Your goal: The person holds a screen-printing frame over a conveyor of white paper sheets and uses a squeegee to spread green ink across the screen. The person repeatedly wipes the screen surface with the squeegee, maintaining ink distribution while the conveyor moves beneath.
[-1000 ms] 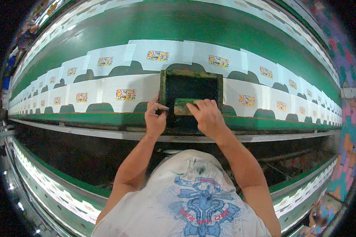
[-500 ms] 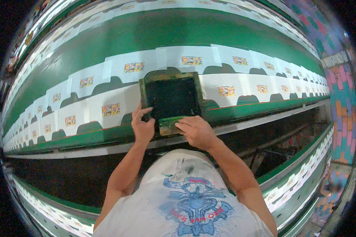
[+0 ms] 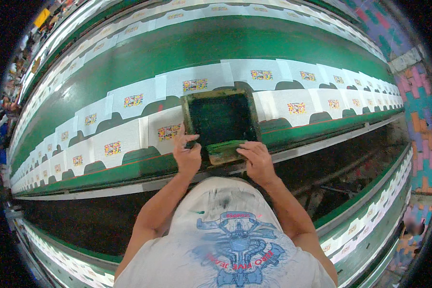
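**Head view: both hands on printing screen at near edge of green table**

The left hand (image 3: 187, 156) is gripping the near-left corner of the dark printing screen (image 3: 221, 120), fingers curled over its frame. The right hand (image 3: 258, 161) is resting on the green squeegee (image 3: 224, 150) lying along the screen's near side, fingers closed on it. The screen is lying flat over the near row of white fabric pieces (image 3: 122, 141), close to the near edge of the long green table (image 3: 216, 48). A second row is running just behind it.
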Tool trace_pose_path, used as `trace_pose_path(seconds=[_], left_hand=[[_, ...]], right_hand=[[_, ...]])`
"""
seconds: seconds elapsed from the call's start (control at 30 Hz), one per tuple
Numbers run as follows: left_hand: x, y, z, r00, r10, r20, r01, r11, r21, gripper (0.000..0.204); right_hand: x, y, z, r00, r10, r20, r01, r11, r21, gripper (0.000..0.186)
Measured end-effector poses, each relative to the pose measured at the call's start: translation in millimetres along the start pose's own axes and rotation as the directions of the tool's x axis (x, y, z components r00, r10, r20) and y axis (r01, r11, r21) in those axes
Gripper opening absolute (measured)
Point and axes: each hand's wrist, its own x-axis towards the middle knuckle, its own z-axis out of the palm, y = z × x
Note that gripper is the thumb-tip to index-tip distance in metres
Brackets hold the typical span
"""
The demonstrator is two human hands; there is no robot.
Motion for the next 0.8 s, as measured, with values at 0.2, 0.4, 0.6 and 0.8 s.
trace_pose_path(seconds=[0.2,0.4,0.6,0.8], left_hand=[[-7,11,70,0.998,-0.053,-0.02,0.053,0.999,-0.002,0.025],[-7,7,80,0.932,-0.362,0.025,0.362,0.924,-0.122,0.022],[-8,15,79,0.987,-0.157,0.028,0.159,0.968,-0.192,0.023],[-6,2,78,0.98,-0.193,0.057,0.198,0.88,-0.432,0.029]], right_hand=[[-15,59,-44,1.0,-0.023,0.019,0.022,0.999,0.044,0.044],[-17,92,-65,0.989,-0.137,0.059,0.128,0.982,0.137,0.041],[-15,101,-68,0.984,-0.175,0.022,0.167,0.965,0.2,0.033],[-11,106,-73,0.983,-0.181,0.03,0.167,0.952,0.257,0.03]])
